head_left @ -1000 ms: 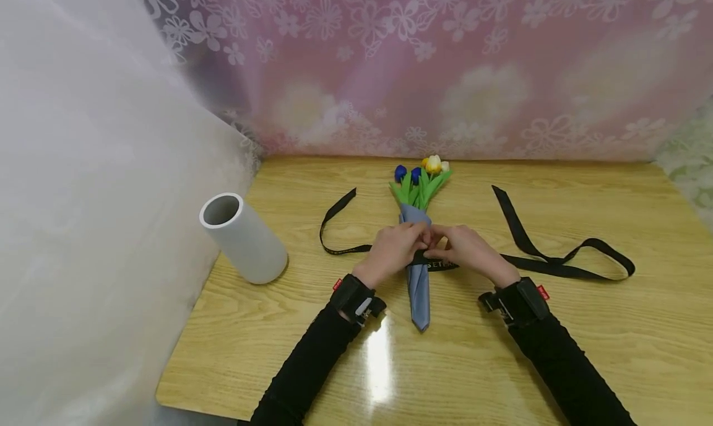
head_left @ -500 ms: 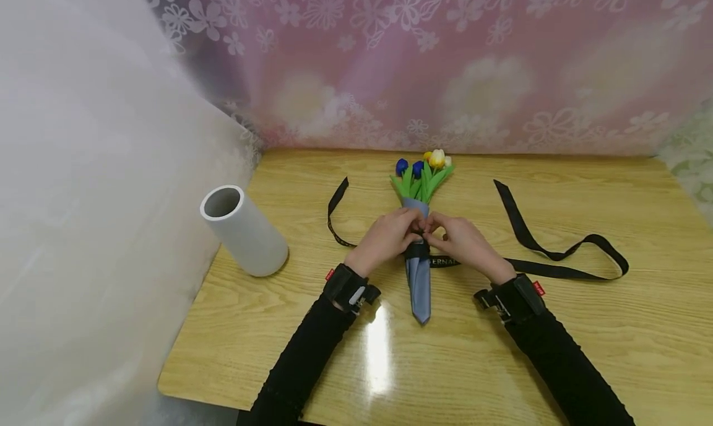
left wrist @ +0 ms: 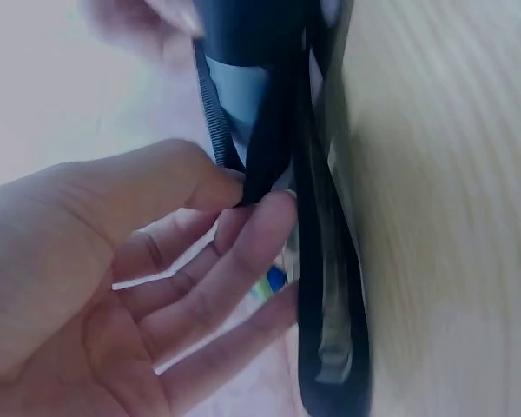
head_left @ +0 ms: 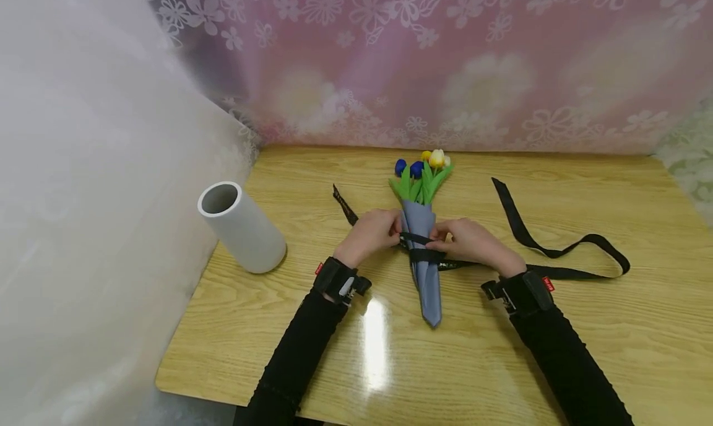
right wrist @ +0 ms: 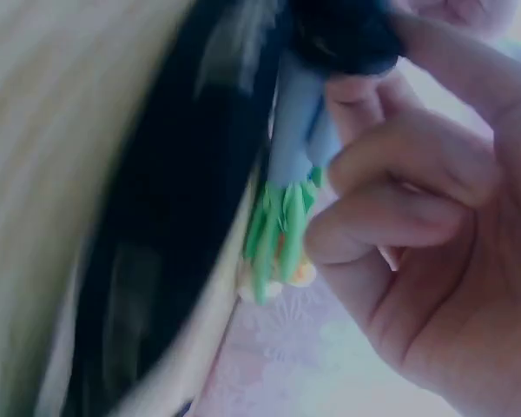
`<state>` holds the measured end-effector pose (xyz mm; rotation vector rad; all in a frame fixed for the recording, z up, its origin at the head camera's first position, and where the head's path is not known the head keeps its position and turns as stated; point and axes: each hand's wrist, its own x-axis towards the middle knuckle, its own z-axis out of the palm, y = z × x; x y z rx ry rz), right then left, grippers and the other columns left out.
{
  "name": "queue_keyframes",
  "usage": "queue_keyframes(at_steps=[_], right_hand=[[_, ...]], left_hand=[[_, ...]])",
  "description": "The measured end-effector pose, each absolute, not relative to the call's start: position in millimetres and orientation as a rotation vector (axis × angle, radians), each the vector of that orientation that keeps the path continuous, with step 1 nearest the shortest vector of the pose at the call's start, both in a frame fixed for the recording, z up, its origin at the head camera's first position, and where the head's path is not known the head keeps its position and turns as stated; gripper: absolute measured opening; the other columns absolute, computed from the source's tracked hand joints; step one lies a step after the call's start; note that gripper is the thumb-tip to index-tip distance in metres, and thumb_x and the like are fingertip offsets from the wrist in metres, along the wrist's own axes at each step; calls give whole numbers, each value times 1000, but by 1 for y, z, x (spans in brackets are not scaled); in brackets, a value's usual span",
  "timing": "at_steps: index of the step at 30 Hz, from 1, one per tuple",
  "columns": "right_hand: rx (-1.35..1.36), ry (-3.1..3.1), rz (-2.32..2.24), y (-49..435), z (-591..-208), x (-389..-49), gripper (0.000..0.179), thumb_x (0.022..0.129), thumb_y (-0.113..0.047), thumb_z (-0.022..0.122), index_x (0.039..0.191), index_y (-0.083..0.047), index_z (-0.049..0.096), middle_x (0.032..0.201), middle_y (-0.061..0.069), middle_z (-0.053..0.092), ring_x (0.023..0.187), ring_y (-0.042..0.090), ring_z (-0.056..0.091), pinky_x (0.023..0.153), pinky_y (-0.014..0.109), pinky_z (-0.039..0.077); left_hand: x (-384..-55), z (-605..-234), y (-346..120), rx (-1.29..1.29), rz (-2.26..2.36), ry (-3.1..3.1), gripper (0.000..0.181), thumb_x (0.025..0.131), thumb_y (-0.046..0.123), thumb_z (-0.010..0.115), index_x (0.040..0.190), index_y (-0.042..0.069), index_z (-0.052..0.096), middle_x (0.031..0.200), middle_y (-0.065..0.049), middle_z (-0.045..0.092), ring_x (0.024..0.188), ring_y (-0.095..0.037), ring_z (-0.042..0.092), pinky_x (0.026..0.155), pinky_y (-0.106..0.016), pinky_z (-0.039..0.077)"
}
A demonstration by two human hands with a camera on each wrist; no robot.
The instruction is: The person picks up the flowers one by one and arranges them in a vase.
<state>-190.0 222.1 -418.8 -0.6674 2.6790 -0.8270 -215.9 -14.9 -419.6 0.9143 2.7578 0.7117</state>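
A bouquet of blue, yellow and white tulips (head_left: pixel 437 159) in a blue-grey wrapper (head_left: pixel 429 293) lies on the table, blooms away from me. A black ribbon (head_left: pixel 426 256) with pale lettering runs round the wrapper's middle, and a second strand crosses just above. At the bouquet's left edge, my left hand (head_left: pixel 369 235) pinches the ribbon; the left wrist view shows thumb and forefinger meeting on the black strip (left wrist: pixel 262 161). My right hand (head_left: pixel 472 243) pinches ribbon at the wrapper's right side. In the right wrist view, the dark piece (right wrist: pixel 347 35) it holds is blurred.
A white cylindrical vase (head_left: pixel 245 231) stands upright at the table's left. One ribbon tail (head_left: pixel 344 204) extends behind my left hand; the longer tail (head_left: pixel 590 240) loops across the right side. A pink floral curtain (head_left: pixel 390 91) hangs along the table's (head_left: pixel 490 364) back edge.
My left hand has moved left, away from my right hand, drawing a ribbon strand across the wrapper. The left tail has shortened. The wrapper's lower tip has shifted slightly right.
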Motion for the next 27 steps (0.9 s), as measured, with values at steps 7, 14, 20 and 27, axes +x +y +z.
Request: queue_keyframes(at_steps=[7, 14, 20, 27], right_hand=[[-654, 2671, -881, 227, -412, -189, 17, 103, -24, 62, 97, -10, 71, 91, 4, 69, 54, 14, 51, 51, 28, 41], [-692, 2699, -917, 219, -415, -188, 21, 106, -26, 56, 100, -8, 64, 92, 7, 70, 60, 13, 52, 58, 32, 47], [-657, 2669, -911, 217, -418, -188, 27, 106, -30, 56, 93, -11, 71, 85, 1, 70, 62, 13, 53, 61, 30, 46], [-660, 2492, -837, 229, -409, -187, 41, 102, -40, 61, 73, -12, 70, 61, -2, 56, 52, 9, 37, 53, 23, 32]], left_hand=[[-216, -410, -24, 865, 662, 2798, 22, 94, 22, 75, 110, 10, 65, 102, -4, 65, 86, -16, 63, 69, -25, 51], [-210, -406, -5, 1176, 821, 2758, 34, 97, 32, 70, 126, 14, 68, 120, -3, 67, 105, -16, 65, 89, -24, 53], [-210, -412, -1, 1196, 827, 2822, 12, 98, 25, 69, 106, 19, 75, 100, 4, 74, 89, -8, 68, 77, -19, 54], [-222, -412, -27, 906, 755, 3038, 11, 99, 25, 67, 101, 17, 74, 99, 1, 73, 84, -14, 68, 70, -27, 56]])
